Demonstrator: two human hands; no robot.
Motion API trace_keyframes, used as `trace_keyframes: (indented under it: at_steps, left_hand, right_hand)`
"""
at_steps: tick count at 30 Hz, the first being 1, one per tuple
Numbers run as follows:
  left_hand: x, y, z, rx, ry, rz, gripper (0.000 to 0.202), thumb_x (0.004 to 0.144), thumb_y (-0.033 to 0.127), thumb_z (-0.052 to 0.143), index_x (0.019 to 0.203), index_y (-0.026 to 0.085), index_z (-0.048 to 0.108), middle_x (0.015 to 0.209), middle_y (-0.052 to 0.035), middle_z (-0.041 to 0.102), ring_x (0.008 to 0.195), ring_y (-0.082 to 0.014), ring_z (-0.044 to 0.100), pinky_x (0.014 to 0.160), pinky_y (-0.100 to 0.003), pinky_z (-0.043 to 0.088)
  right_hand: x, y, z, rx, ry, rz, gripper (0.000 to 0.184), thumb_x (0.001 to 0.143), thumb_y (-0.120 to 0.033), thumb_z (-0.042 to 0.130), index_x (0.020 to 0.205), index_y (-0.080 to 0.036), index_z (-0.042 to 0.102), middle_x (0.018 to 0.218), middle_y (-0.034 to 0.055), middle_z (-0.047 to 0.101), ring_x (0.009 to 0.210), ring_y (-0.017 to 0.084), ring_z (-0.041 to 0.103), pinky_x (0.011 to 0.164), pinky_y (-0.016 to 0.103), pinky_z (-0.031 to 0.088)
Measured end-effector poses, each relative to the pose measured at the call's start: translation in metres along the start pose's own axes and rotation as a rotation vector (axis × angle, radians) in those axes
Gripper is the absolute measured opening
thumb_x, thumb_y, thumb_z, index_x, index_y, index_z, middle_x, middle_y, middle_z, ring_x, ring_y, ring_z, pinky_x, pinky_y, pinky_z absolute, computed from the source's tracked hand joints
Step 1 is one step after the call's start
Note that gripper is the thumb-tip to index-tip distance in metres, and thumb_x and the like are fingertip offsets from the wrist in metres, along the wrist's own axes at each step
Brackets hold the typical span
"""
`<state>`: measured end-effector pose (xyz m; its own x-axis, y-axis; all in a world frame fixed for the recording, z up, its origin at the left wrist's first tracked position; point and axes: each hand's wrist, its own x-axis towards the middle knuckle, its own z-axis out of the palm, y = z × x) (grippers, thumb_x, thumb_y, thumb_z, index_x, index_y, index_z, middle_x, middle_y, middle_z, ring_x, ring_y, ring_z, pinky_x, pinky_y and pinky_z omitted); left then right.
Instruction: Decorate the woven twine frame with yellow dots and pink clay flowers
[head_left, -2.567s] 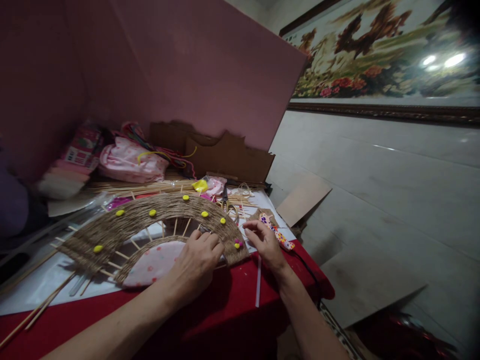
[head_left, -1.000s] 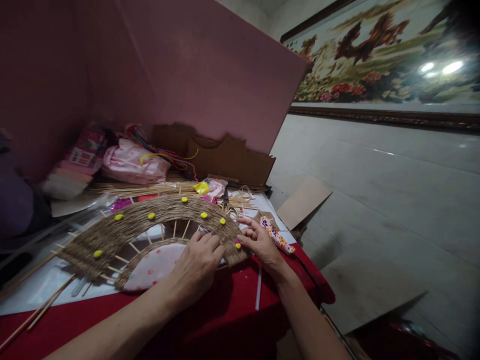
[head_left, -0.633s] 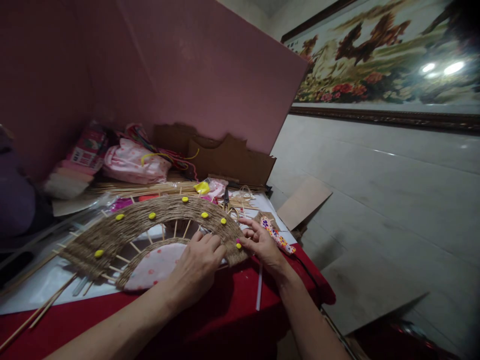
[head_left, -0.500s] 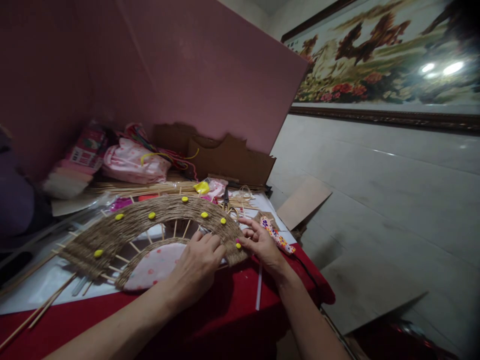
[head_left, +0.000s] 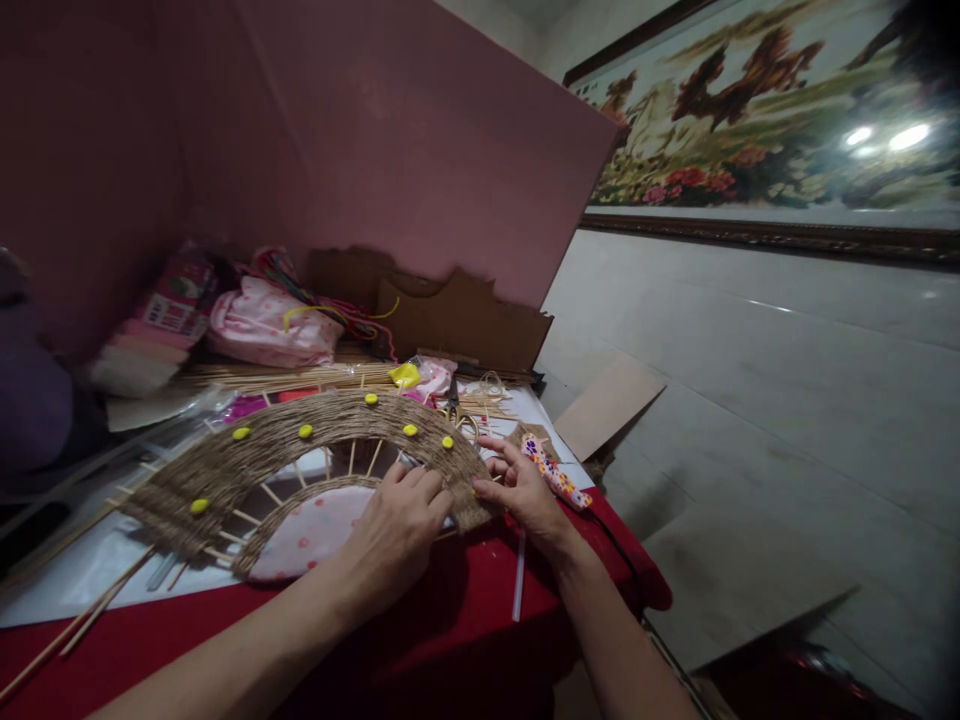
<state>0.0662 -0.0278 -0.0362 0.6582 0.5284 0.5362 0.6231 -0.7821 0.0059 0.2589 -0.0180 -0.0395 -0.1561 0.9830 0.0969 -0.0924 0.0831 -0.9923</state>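
Note:
A half-round fan of jute twine (head_left: 285, 440) wound over bamboo sticks lies on white paper on a red table (head_left: 465, 640). Several yellow dots sit along its arc, and a pink spotted cloth (head_left: 307, 530) fills its middle. My left hand (head_left: 394, 535) lies palm down on the fan's right end, fingers curled and pressing it. My right hand (head_left: 521, 490) is at the fan's right tip, thumb and forefinger pinched over the small dot there. A flower-patterned tool (head_left: 555, 475) lies just right of that hand.
Scissors (head_left: 454, 410), a bundle of bamboo sticks (head_left: 277, 378), pink cloth bags (head_left: 270, 325) and cut cardboard (head_left: 457, 320) crowd the back of the table against a pink board. A white stick (head_left: 517, 575) lies near the table's right edge. Cardboard sheets lie on the floor.
My right hand moved left from the flower-patterned tool to the fan's right tip and now covers the small dot there. The left hand has stayed pressed on the fan.

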Motion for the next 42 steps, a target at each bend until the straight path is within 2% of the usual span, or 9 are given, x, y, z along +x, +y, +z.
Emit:
trace_keyframes:
  at_steps: [9, 12, 15, 19, 23, 27, 32, 37, 42]
  left_hand:
    - [-0.001, -0.001, 0.002, -0.076, 0.053, -0.039, 0.020, 0.080, 0.004, 0.042, 0.074, 0.016, 0.057, 0.075, -0.0059, 0.057, 0.069, -0.0192, 0.049, 0.067, -0.036, 0.037]
    - [0.001, -0.001, -0.004, -0.326, 0.191, -0.148, 0.018, 0.083, 0.007, 0.042, 0.081, 0.016, 0.057, 0.077, -0.0050, 0.056, 0.074, -0.0179, 0.050, 0.068, -0.033, 0.039]
    - [0.004, -0.003, -0.012, -0.635, 0.301, -0.335, 0.016, 0.081, 0.009, 0.045, 0.090, 0.017, 0.056, 0.081, -0.0034, 0.055, 0.076, -0.0155, 0.051, 0.069, -0.030, 0.041]
    - [0.009, -0.009, -0.016, -1.056, 0.380, -0.567, 0.012, 0.080, 0.018, 0.051, 0.091, 0.017, 0.056, 0.086, -0.0030, 0.059, 0.078, -0.0143, 0.054, 0.070, -0.029, 0.043]
    - [0.011, -0.010, -0.014, -1.617, 0.268, -0.716, 0.024, 0.075, 0.032, 0.063, 0.090, 0.015, 0.055, 0.079, -0.0036, 0.065, 0.058, -0.0105, 0.054, 0.052, -0.023, 0.041]
    - [0.012, -0.009, -0.014, -1.916, 0.113, -0.767, 0.027, 0.067, 0.032, 0.073, 0.082, 0.012, 0.062, 0.065, 0.0000, 0.061, 0.046, -0.0051, 0.048, 0.041, -0.017, 0.032]
    - [0.011, -0.008, -0.019, -1.998, 0.078, -0.789, 0.035, 0.053, 0.019, 0.081, 0.084, 0.013, 0.065, 0.065, 0.0003, 0.062, 0.044, -0.0046, 0.048, 0.041, -0.017, 0.034]
    - [0.010, -0.008, -0.019, -1.970, 0.020, -0.696, 0.025, 0.056, 0.021, 0.080, 0.071, 0.013, 0.062, 0.048, 0.0037, 0.053, 0.039, -0.0050, 0.043, 0.039, -0.018, 0.033]
    - [0.009, -0.007, -0.019, -1.972, -0.019, -0.698, 0.024, 0.058, 0.024, 0.078, 0.072, 0.013, 0.062, 0.053, 0.0025, 0.056, 0.044, -0.0063, 0.046, 0.043, -0.019, 0.036]
  right_hand:
    - [0.004, 0.006, -0.005, -0.146, 0.063, -0.042, 0.051, 0.076, -0.048, 0.061, 0.117, -0.020, 0.049, 0.067, -0.0030, 0.052, 0.054, 0.010, 0.049, 0.052, 0.023, 0.039]
    - [0.006, 0.011, -0.005, -0.336, 0.143, -0.135, 0.047, 0.081, -0.047, 0.054, 0.120, -0.020, 0.049, 0.070, -0.0006, 0.054, 0.057, 0.013, 0.050, 0.055, 0.026, 0.041]
    - [0.004, 0.009, -0.003, -0.603, 0.253, -0.289, 0.036, 0.086, -0.038, 0.051, 0.118, -0.022, 0.053, 0.092, 0.0060, 0.060, 0.082, 0.020, 0.056, 0.074, 0.034, 0.044]
    - [-0.006, -0.005, 0.008, -0.787, 0.334, -0.521, 0.024, 0.087, -0.028, 0.051, 0.110, -0.023, 0.057, 0.110, 0.0087, 0.056, 0.105, 0.023, 0.049, 0.091, 0.039, 0.038]
    - [-0.021, -0.022, 0.027, -0.780, 0.309, -0.619, 0.018, 0.086, -0.020, 0.052, 0.102, -0.025, 0.059, 0.102, 0.0068, 0.057, 0.096, 0.021, 0.053, 0.079, 0.034, 0.044]
    - [-0.032, -0.029, 0.046, -0.771, 0.287, -0.678, 0.015, 0.083, -0.016, 0.056, 0.095, -0.024, 0.060, 0.095, 0.0055, 0.058, 0.091, 0.020, 0.055, 0.078, 0.034, 0.045]
    - [-0.036, -0.029, 0.058, -0.738, 0.215, -0.710, 0.018, 0.083, -0.011, 0.055, 0.096, -0.021, 0.060, 0.095, 0.0057, 0.056, 0.091, 0.019, 0.055, 0.078, 0.033, 0.046]
    - [-0.038, -0.028, 0.061, -0.793, 0.179, -0.766, 0.022, 0.082, -0.006, 0.052, 0.098, -0.020, 0.060, 0.092, 0.0064, 0.055, 0.088, 0.018, 0.054, 0.076, 0.032, 0.046]
    - [-0.041, -0.031, 0.061, -0.848, 0.166, -0.814, 0.021, 0.083, -0.005, 0.051, 0.094, -0.020, 0.060, 0.086, 0.0052, 0.056, 0.080, 0.017, 0.053, 0.069, 0.030, 0.045]
